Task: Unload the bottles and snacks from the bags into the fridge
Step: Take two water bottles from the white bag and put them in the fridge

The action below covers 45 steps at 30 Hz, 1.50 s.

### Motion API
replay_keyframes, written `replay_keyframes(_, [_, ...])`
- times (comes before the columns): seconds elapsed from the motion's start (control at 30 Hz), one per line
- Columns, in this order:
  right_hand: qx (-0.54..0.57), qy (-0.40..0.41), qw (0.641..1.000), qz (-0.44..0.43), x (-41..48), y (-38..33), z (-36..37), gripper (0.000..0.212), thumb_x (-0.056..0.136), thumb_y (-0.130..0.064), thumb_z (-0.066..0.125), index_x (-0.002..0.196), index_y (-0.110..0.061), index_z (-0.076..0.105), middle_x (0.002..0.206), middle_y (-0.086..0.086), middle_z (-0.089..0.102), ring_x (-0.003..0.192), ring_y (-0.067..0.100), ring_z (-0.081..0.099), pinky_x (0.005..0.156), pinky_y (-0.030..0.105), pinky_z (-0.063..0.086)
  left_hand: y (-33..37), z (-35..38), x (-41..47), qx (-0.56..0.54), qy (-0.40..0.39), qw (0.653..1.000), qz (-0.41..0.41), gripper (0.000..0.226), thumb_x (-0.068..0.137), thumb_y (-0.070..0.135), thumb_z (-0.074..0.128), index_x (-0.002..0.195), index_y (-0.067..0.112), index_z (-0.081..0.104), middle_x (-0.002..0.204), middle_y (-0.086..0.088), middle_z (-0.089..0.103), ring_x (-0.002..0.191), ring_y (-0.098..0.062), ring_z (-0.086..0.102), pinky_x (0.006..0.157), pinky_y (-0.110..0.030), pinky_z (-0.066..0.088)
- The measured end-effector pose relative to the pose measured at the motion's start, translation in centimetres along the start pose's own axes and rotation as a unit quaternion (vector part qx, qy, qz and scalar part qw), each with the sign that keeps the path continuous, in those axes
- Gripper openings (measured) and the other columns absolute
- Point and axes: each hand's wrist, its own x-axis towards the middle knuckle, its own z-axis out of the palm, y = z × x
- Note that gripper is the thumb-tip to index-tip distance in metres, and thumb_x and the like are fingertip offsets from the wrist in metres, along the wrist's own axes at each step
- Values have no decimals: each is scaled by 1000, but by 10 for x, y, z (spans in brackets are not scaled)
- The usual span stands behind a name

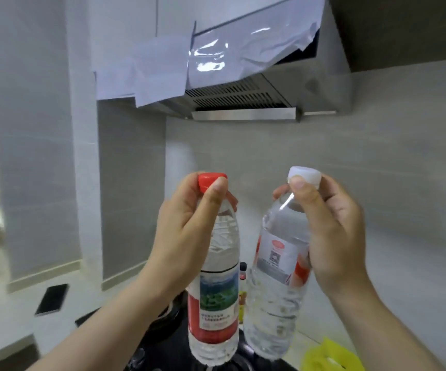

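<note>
Tiled wall (377,170) behind; range hood (243,103) mounted above, its upper face covered by loose protective film (216,57). Pale bench (10,317) along the left and lower edge, with a dark hob (168,344) set into it.

Two clear water bottles are held upright in the air, side by side over the hob. The red-capped bottle (214,303), on the left, has a red and green label. The white-capped bottle (272,303), on the right, has a red and white label and tilts slightly.

The left grip (187,231) curls round the neck of the red-capped bottle, thumb on the red cap (208,179). The right grip (331,231) curls round the shoulder of the white-capped bottle, thumb just below the white cap (306,174).

Yellow plastic bag (329,357) at the lower right edge. Dark phone (51,299) flat on the bench, left. Small condiment bottle (242,279) visible between the two water bottles, farther back.
</note>
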Motion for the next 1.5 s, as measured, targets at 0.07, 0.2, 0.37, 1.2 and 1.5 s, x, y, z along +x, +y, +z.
replay_keyframes(0.07, [29, -30, 999, 8, 1, 6, 11, 25, 86, -38, 59, 86, -14, 67, 79, 1, 71, 70, 14, 64, 64, 25, 49, 2, -11, -4, 38, 26, 999, 2, 27, 92, 40, 47, 90, 18, 62, 80, 1, 71, 78, -15, 68, 77, -37, 55])
replay_keyframes(0.2, [111, -95, 989, 24, -2, 10, 37, 23, 87, -35, 61, 87, -12, 67, 80, 5, 70, 66, 17, 65, 58, 22, 50, 12, -38, -14, 103, 60, 993, 1, 36, 88, 48, 47, 90, 15, 62, 81, 1, 70, 79, -16, 68, 75, -32, 55])
replay_keyframes(0.37, [198, -140, 969, 42, -10, 2, 77, 22, 88, -31, 63, 88, -9, 65, 76, 3, 70, 62, 17, 64, 55, 22, 50, 35, -77, -28, 180, 120, 976, 8, 31, 90, 38, 46, 88, 12, 63, 79, 2, 70, 75, -10, 66, 71, -19, 52])
replay_keyframes(1.2, [446, -326, 833, 14, -162, -174, 329, 27, 83, -40, 55, 93, -17, 67, 76, -7, 71, 69, 8, 67, 63, 13, 50, 241, -315, -158, 466, 334, 819, 14, 27, 88, 47, 47, 87, 25, 61, 80, 8, 72, 75, -7, 69, 70, -14, 54])
replay_keyframes(1.5, [579, -405, 708, 1, -222, -241, 396, 11, 86, -33, 59, 85, -25, 66, 75, -5, 72, 67, 8, 67, 61, 16, 50, 301, -353, -204, 541, 431, 722, 8, 34, 86, 50, 51, 93, 18, 61, 79, 6, 71, 74, -8, 68, 67, -13, 53])
